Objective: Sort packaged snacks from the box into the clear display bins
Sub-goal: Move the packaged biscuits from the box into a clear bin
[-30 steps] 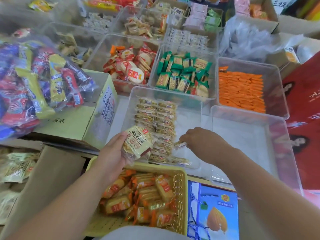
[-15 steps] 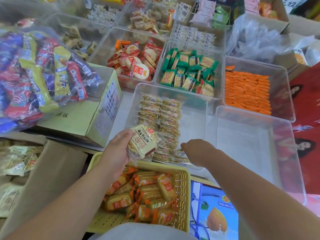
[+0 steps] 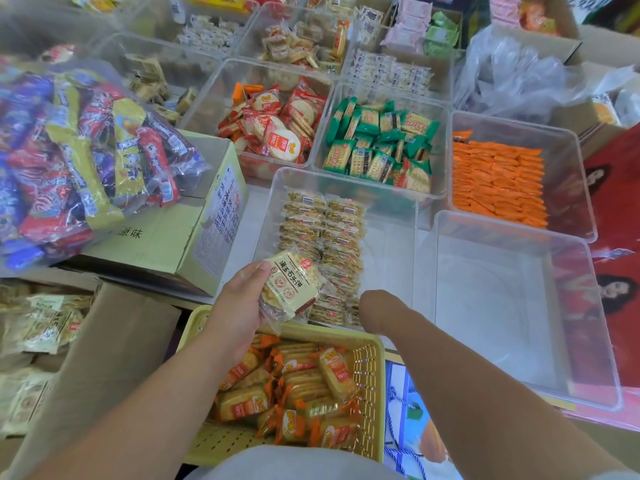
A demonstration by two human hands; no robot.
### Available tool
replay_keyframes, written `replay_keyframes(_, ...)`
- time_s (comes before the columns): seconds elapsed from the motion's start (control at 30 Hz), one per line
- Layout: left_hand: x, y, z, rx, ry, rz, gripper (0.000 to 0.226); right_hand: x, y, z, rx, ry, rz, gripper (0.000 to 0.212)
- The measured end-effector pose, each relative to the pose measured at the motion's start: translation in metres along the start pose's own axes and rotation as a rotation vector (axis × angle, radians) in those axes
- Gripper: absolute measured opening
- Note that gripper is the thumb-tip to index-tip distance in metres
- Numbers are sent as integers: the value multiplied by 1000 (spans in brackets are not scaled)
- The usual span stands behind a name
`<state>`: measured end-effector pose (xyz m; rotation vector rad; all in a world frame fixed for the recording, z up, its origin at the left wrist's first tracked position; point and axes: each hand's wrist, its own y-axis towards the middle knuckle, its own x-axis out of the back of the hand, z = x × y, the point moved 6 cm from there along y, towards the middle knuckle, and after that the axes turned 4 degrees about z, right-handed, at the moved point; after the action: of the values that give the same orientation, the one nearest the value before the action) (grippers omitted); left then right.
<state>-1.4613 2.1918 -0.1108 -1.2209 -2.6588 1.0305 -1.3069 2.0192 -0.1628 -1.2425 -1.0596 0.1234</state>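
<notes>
Left hand gripped a cream-labelled snack pack, thumb at its far left corner, fingers curled underneath. Pack sat over the near-left corner of the clear bin, just past the basket rim. Right hand was just right of the pack at the bin's near edge, knuckles up, fingers turned down out of sight, so couldn't tell if it held anything. Ahead of both hands: two rows of packs in that bin. Under the hands: yellow basket with orange packs. Left of the left hand: cardboard box. Right of the right hand: second clear bin.
</notes>
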Motion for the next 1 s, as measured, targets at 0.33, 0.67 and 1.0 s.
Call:
replay_keyframes(0.33,-3,-6,-5,85,-145,17,31,34,-55,-14,-30,273,-360,30)
replay_keyframes(0.67,-29,-38,-15,193,-170,240,42,50,-148,10,732,558,-535,94)
replay_keyframes(1.0,-47,-61,-7,295,-211,391,39,34,-159,22,742,700,-626,59)
